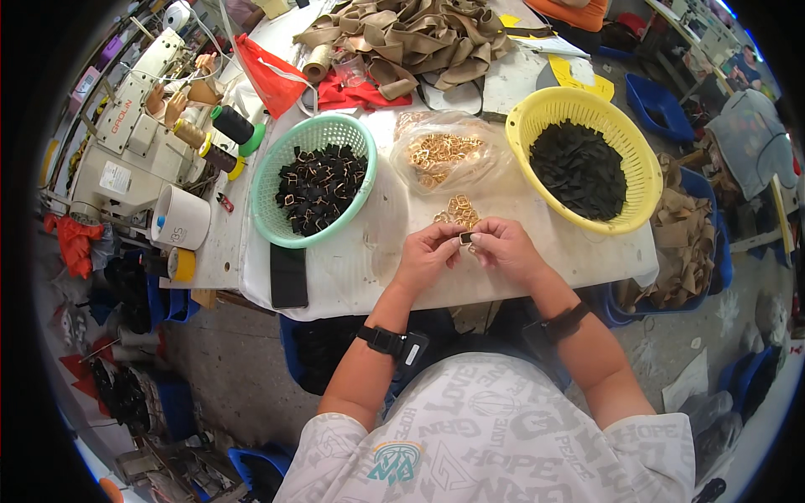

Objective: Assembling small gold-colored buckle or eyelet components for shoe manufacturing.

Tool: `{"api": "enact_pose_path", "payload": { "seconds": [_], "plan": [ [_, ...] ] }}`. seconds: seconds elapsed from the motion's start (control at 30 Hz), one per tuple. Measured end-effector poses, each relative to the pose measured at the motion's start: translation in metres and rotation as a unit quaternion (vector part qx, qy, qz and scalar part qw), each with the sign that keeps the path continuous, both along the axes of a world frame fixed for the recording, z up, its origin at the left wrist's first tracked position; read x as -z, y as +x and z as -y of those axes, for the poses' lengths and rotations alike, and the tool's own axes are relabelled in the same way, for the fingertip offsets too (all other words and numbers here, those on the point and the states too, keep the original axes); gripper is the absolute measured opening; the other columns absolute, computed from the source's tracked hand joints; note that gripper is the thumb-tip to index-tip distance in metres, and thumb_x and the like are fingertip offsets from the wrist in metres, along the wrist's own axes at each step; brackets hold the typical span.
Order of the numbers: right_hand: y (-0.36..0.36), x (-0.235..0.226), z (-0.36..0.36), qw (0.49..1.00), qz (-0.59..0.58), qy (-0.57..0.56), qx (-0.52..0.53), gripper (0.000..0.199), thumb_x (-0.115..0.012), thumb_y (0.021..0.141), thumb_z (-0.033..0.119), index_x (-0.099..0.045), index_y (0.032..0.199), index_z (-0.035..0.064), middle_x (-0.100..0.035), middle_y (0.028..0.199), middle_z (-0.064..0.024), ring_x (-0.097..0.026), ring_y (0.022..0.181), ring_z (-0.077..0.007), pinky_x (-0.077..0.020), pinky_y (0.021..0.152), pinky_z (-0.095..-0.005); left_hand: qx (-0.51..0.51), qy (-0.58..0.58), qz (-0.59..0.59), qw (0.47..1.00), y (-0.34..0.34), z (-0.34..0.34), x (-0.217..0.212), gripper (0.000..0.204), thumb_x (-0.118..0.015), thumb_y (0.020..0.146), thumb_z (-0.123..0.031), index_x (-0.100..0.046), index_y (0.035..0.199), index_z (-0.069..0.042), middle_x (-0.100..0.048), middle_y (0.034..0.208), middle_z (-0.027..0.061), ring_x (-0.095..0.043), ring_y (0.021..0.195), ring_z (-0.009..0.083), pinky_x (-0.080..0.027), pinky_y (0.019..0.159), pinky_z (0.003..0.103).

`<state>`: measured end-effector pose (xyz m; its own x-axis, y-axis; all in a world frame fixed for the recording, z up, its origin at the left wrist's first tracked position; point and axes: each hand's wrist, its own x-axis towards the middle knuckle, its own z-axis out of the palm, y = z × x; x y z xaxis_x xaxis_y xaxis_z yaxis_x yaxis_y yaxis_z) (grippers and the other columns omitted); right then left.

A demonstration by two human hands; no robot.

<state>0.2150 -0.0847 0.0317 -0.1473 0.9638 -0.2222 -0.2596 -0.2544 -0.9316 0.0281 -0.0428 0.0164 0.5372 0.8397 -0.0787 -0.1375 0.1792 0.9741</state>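
Between the fingertips of my left hand [426, 256] and my right hand [506, 249], a small black strap piece [466, 238] is pinched, with a gold edge like a metal ring showing on it. Both hands are closed, close together above the table's front part. Just beyond them lies a small pile of gold rectangular rings [458, 211]. Further back, a clear plastic bag [495, 159] holds many more of these rings. The yellow basket [646, 189] at right contains loose black strips. Black pieces fitted with gold rings fill the mint-green basket [260, 189] at left.
A black phone [288, 277] lies at the table's front left edge. Tan fabric strips [419, 42] are heaped at the back. Thread cones [232, 124] and a sewing machine [126, 126] stand at left. Blue bins [660, 105] sit on the floor at right.
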Motion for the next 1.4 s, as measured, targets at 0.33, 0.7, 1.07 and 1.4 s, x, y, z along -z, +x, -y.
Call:
{"api": "enact_pose_path", "payload": {
  "seconds": [0.33, 0.7, 1.07, 1.4],
  "plan": [
    [0.008, 0.000, -0.003, 0.998, 0.010, -0.008, -0.065, 0.009, -0.060, 0.089, 0.012, -0.060, 0.088, 0.0028, -0.058, 0.067, 0.0002, -0.054, 0.054, -0.0064, -0.0402, 0.049, -0.0191, 0.096, -0.020, -0.017, 0.995, -0.009, -0.011, -0.003, 0.012, -0.059, 0.091, -0.008, -0.061, 0.099, 0.002, -0.062, 0.081, 0.0026, -0.057, 0.067, 0.0089, -0.049, 0.062, 0.023],
    [-0.008, 0.002, 0.001, 0.997, 0.068, 0.035, 0.014, 0.008, -0.062, 0.087, 0.006, -0.056, 0.091, 0.0033, -0.060, 0.069, -0.0016, -0.056, 0.055, -0.0072, -0.0437, 0.048, -0.0195, 0.055, 0.004, -0.008, 0.998, -0.006, -0.005, 0.001, 0.007, -0.054, 0.094, -0.007, -0.056, 0.099, -0.002, -0.058, 0.078, 0.0012, -0.056, 0.067, 0.0079, -0.048, 0.061, 0.023],
    [-0.009, 0.001, 0.006, 0.993, 0.101, 0.058, 0.014, 0.002, -0.057, 0.089, 0.004, -0.057, 0.089, 0.0019, -0.058, 0.071, -0.0004, -0.056, 0.057, -0.0061, -0.0440, 0.049, -0.0198, 0.046, 0.032, -0.031, 0.998, -0.001, 0.000, 0.002, 0.009, -0.056, 0.092, -0.003, -0.056, 0.100, -0.001, -0.059, 0.079, 0.0010, -0.057, 0.067, 0.0077, -0.048, 0.060, 0.022],
    [-0.003, -0.003, 0.013, 0.921, 0.312, 0.232, 0.037, 0.007, -0.059, 0.079, -0.002, -0.060, 0.086, -0.0010, -0.060, 0.075, -0.0134, -0.059, 0.067, -0.0228, -0.0456, 0.062, -0.0322, 0.063, 0.048, -0.118, 0.990, 0.002, 0.000, -0.006, 0.006, -0.062, 0.089, -0.005, -0.062, 0.092, 0.001, -0.062, 0.075, 0.0017, -0.058, 0.065, 0.0074, -0.048, 0.059, 0.022]
  ]
}}
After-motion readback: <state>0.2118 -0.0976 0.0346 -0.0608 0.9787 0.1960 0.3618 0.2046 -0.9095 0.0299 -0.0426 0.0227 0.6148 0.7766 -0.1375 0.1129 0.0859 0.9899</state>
